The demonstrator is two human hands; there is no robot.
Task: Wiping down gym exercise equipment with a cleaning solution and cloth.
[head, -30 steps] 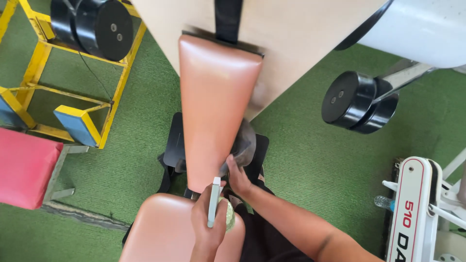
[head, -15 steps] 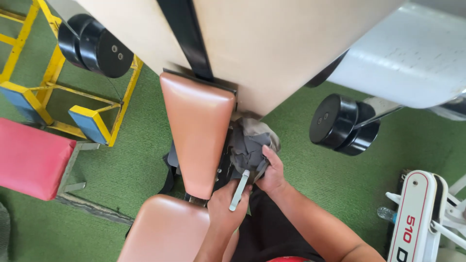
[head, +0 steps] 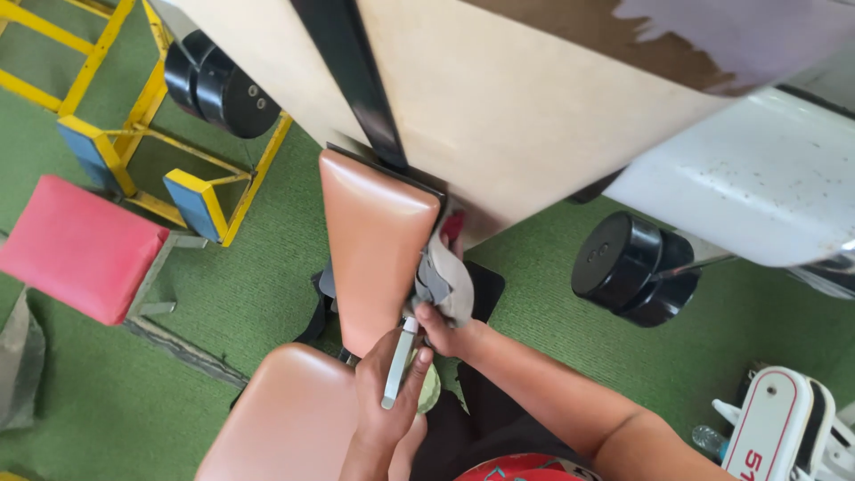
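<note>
Easily snagged or dropped: grey cloth (head: 445,278) pinched in the right hand (head: 443,331) grip against the right edge of the tan back pad (head: 374,245), white flat tool (head: 396,363) loosely clasped in the left hand (head: 385,401) just below that pad.

Green carpeted floor (head: 552,294) in daylight, with a yellow metal frame (head: 134,142), a red padded seat (head: 80,245) and black weight plates (head: 628,267).

Left hand (head: 385,392) is curled closed, fingers wrapped; right hand (head: 445,331) seems pinched shut, forearm extended forward.
</note>
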